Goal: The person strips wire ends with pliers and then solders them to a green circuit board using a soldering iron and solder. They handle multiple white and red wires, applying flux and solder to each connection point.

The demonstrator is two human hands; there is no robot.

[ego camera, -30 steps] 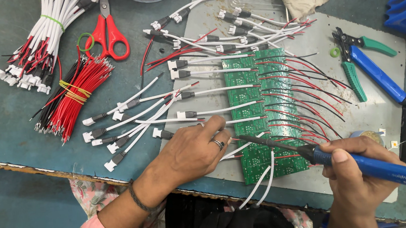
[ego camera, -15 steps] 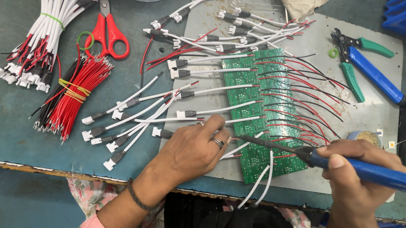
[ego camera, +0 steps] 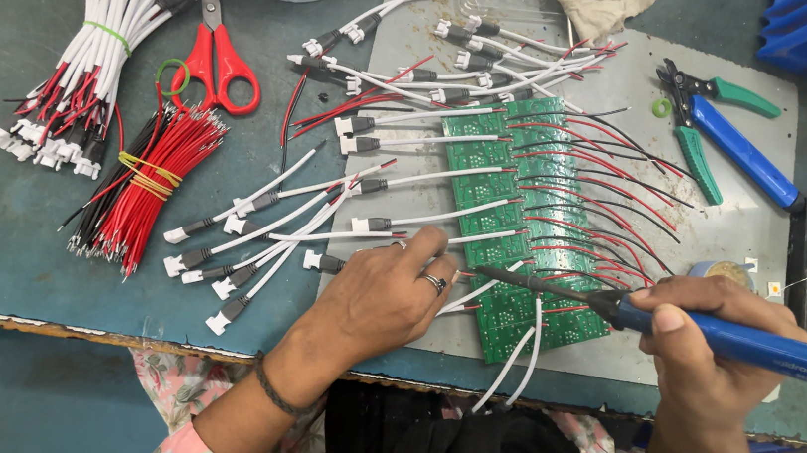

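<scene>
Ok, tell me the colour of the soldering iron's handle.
Blue, seen in the head view: the soldering iron held in the right hand.

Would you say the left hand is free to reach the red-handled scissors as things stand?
Probably not at once: the left hand presses white leads against the green circuit board. If it let go, the path to the red-handled scissors looks open, crossing only loose white connector cables.
</scene>
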